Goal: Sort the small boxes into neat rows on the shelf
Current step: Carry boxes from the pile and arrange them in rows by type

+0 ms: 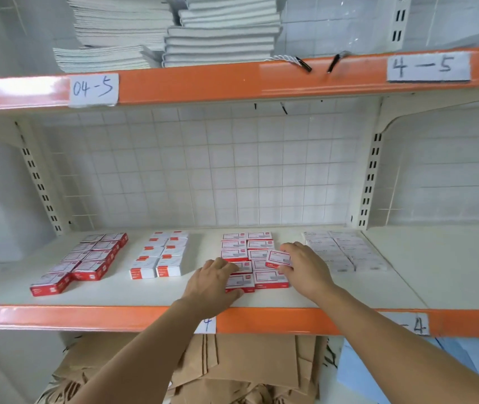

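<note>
Head view: the right hand (305, 268) pinches 1 small white-and-red cardboard box (278, 258) between thumb and fingers, tilted just above the 2-column block of matching boxes (247, 252) on the cream shelf (290, 297). The left hand (212, 284) lies with fingers spread flat on that block's near-left boxes, thumb at their front edge.

Shelf (305, 298) bears 4 groups of small boxes (234, 246).
</note>
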Demonstrator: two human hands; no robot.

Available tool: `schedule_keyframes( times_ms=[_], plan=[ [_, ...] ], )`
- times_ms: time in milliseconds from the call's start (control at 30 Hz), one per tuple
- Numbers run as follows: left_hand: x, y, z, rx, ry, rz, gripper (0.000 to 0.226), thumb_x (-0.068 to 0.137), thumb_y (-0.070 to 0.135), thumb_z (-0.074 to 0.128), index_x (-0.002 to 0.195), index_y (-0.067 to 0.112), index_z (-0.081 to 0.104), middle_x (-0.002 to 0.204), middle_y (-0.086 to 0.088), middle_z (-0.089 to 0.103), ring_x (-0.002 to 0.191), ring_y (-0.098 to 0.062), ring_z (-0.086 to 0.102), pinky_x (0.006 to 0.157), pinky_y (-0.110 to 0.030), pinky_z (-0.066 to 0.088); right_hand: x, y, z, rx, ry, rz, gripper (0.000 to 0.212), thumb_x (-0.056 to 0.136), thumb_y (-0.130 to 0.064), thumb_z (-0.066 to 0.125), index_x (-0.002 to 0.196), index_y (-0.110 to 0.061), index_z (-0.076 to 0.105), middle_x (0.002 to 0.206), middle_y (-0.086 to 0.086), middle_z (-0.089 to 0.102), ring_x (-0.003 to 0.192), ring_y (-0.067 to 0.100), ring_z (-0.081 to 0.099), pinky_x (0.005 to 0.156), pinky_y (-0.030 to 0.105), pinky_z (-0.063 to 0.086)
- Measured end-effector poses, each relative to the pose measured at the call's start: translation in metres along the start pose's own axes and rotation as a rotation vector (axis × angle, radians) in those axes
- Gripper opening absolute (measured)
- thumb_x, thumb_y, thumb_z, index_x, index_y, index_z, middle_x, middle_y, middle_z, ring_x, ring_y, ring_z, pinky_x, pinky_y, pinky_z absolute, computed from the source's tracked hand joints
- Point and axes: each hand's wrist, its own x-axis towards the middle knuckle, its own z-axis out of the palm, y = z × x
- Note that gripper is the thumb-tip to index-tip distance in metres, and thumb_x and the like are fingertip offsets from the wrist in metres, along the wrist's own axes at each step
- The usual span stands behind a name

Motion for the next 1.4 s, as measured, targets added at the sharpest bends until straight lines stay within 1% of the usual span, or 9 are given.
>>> schedule_keyframes(
  times_ms=[133, 300, 433, 533, 600, 733, 933, 1200, 1400],
  plan=[
    [0.007, -0.005, 0.004, -0.018, 0.014, 0.025, 0.052, 0.091, 0.050, 0.049, 0.138, 0.030, 0.040, 0.138, 0.007, 0.042, 0.124, -0.016, 0.038, 0.101, -0.032, 0.036, 0.008, -0.012, 0.005, -0.025, 0.012, 0.023, 0.043, 0.092, -0.028, 0.057, 0.134, -0.021, 0.047, 0.122, -0.004, 0.055, 0.111, 0.015, 0.051, 0.080, 0.031, 0.046],
    [0.015, -0.008, 0.005, -0.011, 0.030, 0.014, 0.052, 0.090, 0.051, 0.051, 0.137, 0.032, 0.041, 0.137, 0.007, 0.043, 0.124, -0.015, 0.038, 0.100, -0.032, 0.037, 0.017, -0.020, 0.008, -0.001, 0.000, 0.009, 0.044, 0.091, -0.027, 0.059, 0.134, -0.021, 0.048, 0.126, -0.005, 0.054, 0.112, 0.014, 0.052, 0.081, 0.026, 0.045],
    [0.023, -0.013, 0.005, -0.038, 0.050, 0.021, 0.062, 0.083, 0.062, 0.052, 0.137, 0.033, 0.040, 0.136, 0.009, 0.045, 0.123, -0.014, 0.039, 0.100, -0.032, 0.036, 0.027, -0.020, 0.012, 0.014, -0.002, -0.014, 0.046, 0.090, -0.026, 0.062, 0.133, -0.022, 0.048, 0.128, -0.006, 0.054, 0.114, 0.014, 0.052, 0.085, 0.027, 0.044],
    [0.034, -0.013, 0.004, -0.068, 0.075, -0.016, 0.063, 0.084, 0.068, 0.044, 0.138, 0.035, 0.037, 0.139, 0.010, 0.043, 0.125, -0.014, 0.038, 0.101, -0.033, 0.036, 0.038, -0.019, 0.015, 0.018, -0.014, -0.015, 0.046, 0.089, -0.026, 0.062, 0.133, -0.023, 0.048, 0.127, -0.005, 0.054, 0.114, 0.015, 0.052, 0.086, 0.027, 0.045],
    [0.044, -0.014, 0.004, -0.060, 0.079, -0.056, 0.060, 0.088, 0.067, 0.039, 0.139, 0.035, 0.036, 0.142, 0.009, 0.041, 0.128, -0.015, 0.037, 0.103, -0.034, 0.036, 0.047, -0.018, 0.017, 0.013, -0.033, -0.021, 0.044, 0.090, -0.025, 0.060, 0.132, -0.023, 0.048, 0.127, -0.005, 0.054, 0.114, 0.015, 0.052, 0.087, 0.028, 0.045],
    [0.064, -0.021, 0.005, -0.002, 0.035, -0.122, 0.058, 0.093, 0.063, 0.027, 0.141, 0.031, 0.034, 0.146, 0.004, 0.038, 0.133, -0.018, 0.033, 0.106, -0.037, 0.033, 0.069, -0.020, 0.022, -0.004, -0.048, -0.050, 0.044, 0.092, -0.024, 0.057, 0.135, -0.021, 0.047, 0.130, -0.005, 0.050, 0.117, 0.014, 0.048, 0.091, 0.028, 0.044],
    [0.086, -0.038, 0.008, 0.005, 0.028, -0.143, 0.064, 0.092, 0.066, 0.019, 0.143, 0.029, 0.032, 0.147, 0.003, 0.036, 0.136, -0.019, 0.029, 0.109, -0.037, 0.027, 0.101, -0.030, 0.038, -0.017, -0.096, -0.062, 0.042, 0.093, -0.021, 0.056, 0.134, -0.018, 0.048, 0.130, -0.002, 0.048, 0.120, 0.016, 0.045, 0.094, 0.030, 0.043],
    [0.109, -0.061, 0.013, -0.051, 0.052, -0.163, 0.063, 0.093, 0.064, 0.022, 0.144, 0.027, 0.031, 0.146, 0.003, 0.037, 0.136, -0.018, 0.028, 0.109, -0.035, 0.025, 0.138, -0.049, 0.070, 0.017, -0.164, -0.051, 0.042, 0.093, -0.021, 0.056, 0.135, -0.019, 0.049, 0.134, -0.001, 0.047, 0.125, 0.018, 0.044, 0.097, 0.032, 0.041],
    [0.111, -0.066, 0.017, -0.064, 0.055, -0.148, 0.062, 0.093, 0.064, 0.022, 0.143, 0.028, 0.032, 0.145, 0.002, 0.038, 0.134, -0.019, 0.029, 0.109, -0.035, 0.025, 0.144, -0.056, 0.084, 0.019, -0.195, -0.073, 0.045, 0.091, -0.019, 0.057, 0.136, -0.021, 0.048, 0.134, -0.001, 0.048, 0.125, 0.018, 0.045, 0.095, 0.031, 0.041]
  ],
)
